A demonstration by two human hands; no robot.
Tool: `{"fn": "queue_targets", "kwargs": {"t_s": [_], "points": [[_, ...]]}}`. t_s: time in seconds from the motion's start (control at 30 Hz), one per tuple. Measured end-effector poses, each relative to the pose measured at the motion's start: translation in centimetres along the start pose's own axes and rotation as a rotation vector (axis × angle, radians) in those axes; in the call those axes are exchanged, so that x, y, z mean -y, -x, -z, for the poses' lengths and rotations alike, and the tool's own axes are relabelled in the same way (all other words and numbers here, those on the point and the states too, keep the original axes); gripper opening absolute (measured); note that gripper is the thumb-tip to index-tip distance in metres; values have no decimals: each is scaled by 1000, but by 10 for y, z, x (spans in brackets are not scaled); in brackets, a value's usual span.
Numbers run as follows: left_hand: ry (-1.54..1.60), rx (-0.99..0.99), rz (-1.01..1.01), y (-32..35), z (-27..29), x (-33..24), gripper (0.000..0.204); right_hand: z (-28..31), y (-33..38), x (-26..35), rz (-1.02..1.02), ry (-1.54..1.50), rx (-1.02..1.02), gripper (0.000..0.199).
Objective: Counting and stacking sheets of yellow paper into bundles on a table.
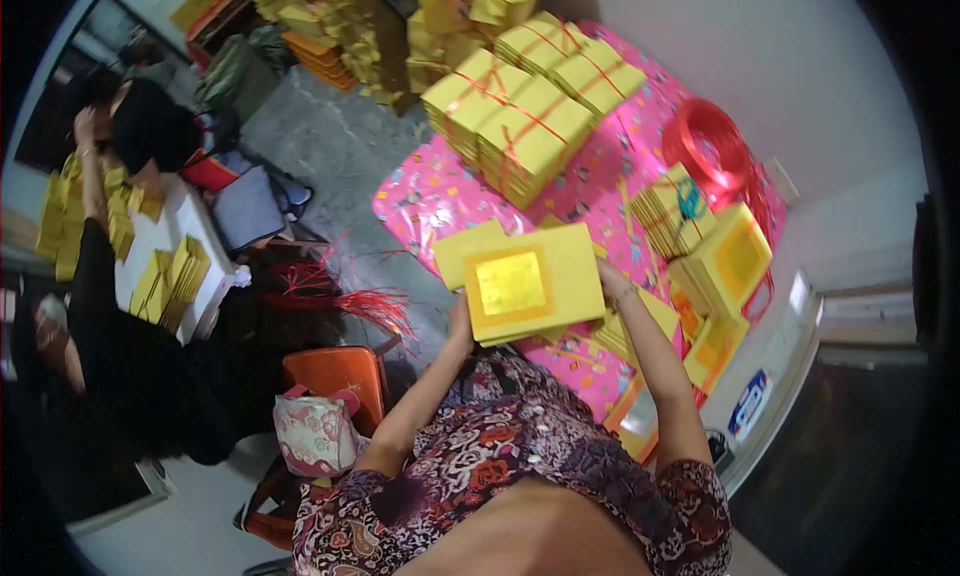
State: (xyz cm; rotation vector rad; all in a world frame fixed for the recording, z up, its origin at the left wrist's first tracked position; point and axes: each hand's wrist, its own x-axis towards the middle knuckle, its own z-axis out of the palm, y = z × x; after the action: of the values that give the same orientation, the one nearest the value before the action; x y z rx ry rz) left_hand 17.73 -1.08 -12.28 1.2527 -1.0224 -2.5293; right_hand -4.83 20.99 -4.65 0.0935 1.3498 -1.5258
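A thick stack of yellow paper sheets (pixel 575 276), with a shiny gold square on its top sheet, is held up between my two hands. My left hand (pixel 459 324) closes on its left edge, and my right hand (pixel 612 279) grips its right end; most of the fingers are hidden by the paper. Beneath it, more yellow paper (pixel 465 246) lies on a pink patterned tabletop (pixel 405 201). Close to my right forearm are further loose yellow sheets (pixel 655 318).
Tied bundles of yellow paper (pixel 535 111) stand at the table's back. To the right are a red ribbon roll (pixel 712 141), teal-handled scissors (pixel 688 200) on a small bundle, and leaning yellow paper (pixel 728 261). An orange chair (pixel 345 371) stands left; beyond, a person in black (pixel 150 126) sits at a white table (pixel 180 211).
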Motion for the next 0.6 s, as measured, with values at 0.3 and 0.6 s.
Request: {"fn": "queue_targets", "kwargs": {"t_s": [0.3, 0.6], "points": [[-159, -25, 233, 19, -6, -34, 66, 2, 2, 4, -132, -22, -20, 46], [184, 339, 232, 27, -4, -32, 55, 10, 2, 3, -158, -25, -81, 45]]}}
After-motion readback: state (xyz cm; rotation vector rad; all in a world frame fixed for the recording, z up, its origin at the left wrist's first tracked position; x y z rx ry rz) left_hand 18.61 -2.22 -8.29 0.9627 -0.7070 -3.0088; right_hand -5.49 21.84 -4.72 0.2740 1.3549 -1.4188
